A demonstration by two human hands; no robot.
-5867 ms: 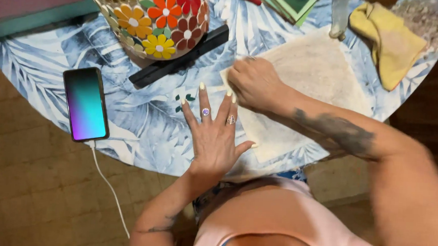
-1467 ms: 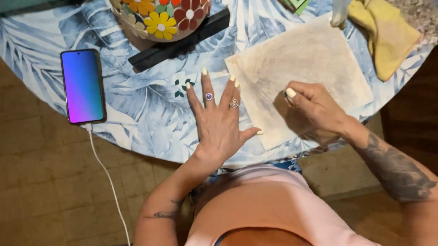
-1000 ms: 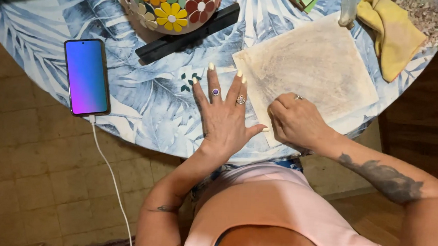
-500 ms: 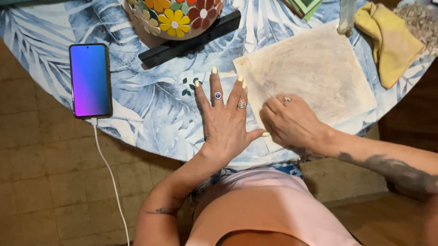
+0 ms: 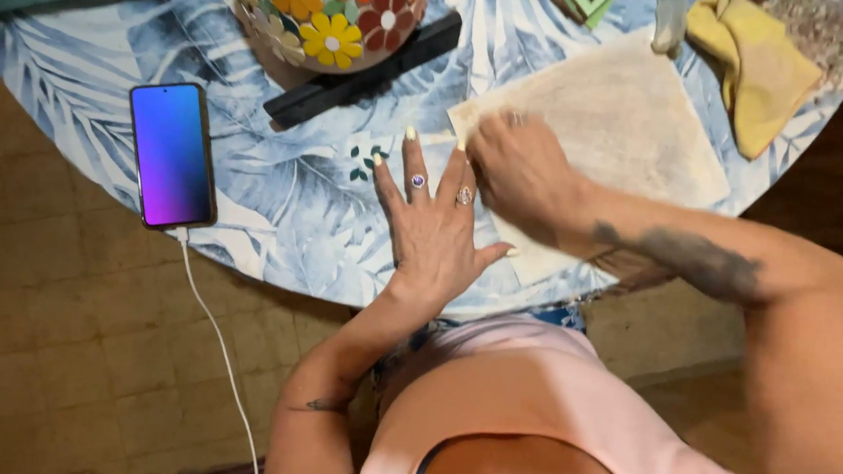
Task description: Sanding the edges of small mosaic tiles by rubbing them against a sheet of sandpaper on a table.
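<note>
My left hand (image 5: 432, 223) lies flat on the round table's blue leaf-print cloth (image 5: 279, 210), fingers spread, two rings showing. Its fingers rest against the near-left edge of a beige square sheet (image 5: 629, 132). My right hand (image 5: 521, 170) is curled on that sheet near its left corner, blurred, pressing on it; whether it holds anything I cannot tell. Several small dark green pieces (image 5: 358, 163) lie on the cloth just left of my left fingertips.
A lit phone (image 5: 171, 154) lies at the left with a white cable (image 5: 214, 342) hanging to the tiled floor. A flower mosaic vase (image 5: 332, 16) stands on a black bar (image 5: 363, 70). A yellow cloth (image 5: 752, 67) sits at the far right.
My right hand has slid from the sheet's near-right part up and left to its left corner beside my left fingers. My left hand has stayed flat in place.
</note>
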